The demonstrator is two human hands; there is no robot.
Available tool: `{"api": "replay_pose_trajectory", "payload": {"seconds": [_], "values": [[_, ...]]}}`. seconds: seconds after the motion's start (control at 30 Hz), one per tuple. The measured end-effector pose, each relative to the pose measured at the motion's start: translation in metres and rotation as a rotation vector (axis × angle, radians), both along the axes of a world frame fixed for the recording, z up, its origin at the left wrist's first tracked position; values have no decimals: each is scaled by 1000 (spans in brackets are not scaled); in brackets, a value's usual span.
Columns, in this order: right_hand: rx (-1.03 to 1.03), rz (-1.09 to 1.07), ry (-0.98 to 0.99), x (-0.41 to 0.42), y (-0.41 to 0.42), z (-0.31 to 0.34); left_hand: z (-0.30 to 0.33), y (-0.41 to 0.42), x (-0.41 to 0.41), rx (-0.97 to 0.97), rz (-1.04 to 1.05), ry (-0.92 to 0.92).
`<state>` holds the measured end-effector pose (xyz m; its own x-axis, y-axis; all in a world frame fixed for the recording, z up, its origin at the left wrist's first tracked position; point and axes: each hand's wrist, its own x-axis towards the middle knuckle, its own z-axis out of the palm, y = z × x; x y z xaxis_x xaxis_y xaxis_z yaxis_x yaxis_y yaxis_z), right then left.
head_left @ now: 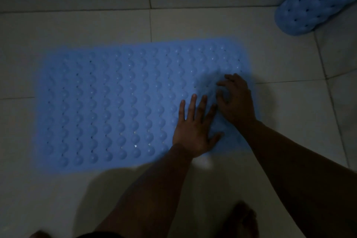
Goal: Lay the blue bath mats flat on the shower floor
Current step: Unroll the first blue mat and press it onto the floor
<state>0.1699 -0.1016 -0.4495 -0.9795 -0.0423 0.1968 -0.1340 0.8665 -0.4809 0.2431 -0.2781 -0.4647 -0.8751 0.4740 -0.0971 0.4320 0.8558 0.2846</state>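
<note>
Pale floor tiles [193, 29] fill my view in dim light, grout lines crossing under a blue bath mat [116, 102] spread out near the middle of the floor, its long side running left to right. From my seat it looks flat already, bumpy side up. My left hand [195, 131] presses on the mat's right end with fingers straight and spread, gripping nothing. My right hand [235, 100] sits just beside it on the same end, fingers bent and loosely clawed against the surface — I cannot tell whether they pinch a fold or only push down. A second mat [316, 2], still rolled, lies at the floor's far right corner, well apart. I judge this material soft, rubbery and light, floppy enough to curl back — so flat palms smoothing outward suit it better than a pinch. For the roll, I'd take the loose outer edge and unroll it along the tiles. A bare foot [245, 218] shows at the near edge.
</note>
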Motion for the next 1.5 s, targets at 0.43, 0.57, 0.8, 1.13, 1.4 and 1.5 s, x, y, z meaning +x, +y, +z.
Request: {"api": "replay_pose_trajectory", "payload": {"seconds": [0.43,0.57,0.8,1.13,1.4,1.5], "values": [[-25,72,-83,12,-111,32,53,-133,-56,187,277,44],[24,208,-129,61,-180,12,45,-180,-38,119,401,57],[295,310,-222,99,-221,-17,42,-208,-22,59,413,117],[351,271,-251,94,-227,-11,38,-229,-20,40,456,123],[224,177,-352,-11,-229,62,27,-215,12,64,378,90],[135,168,-213,-18,-224,58,8,-205,27,-16,283,54]]}}
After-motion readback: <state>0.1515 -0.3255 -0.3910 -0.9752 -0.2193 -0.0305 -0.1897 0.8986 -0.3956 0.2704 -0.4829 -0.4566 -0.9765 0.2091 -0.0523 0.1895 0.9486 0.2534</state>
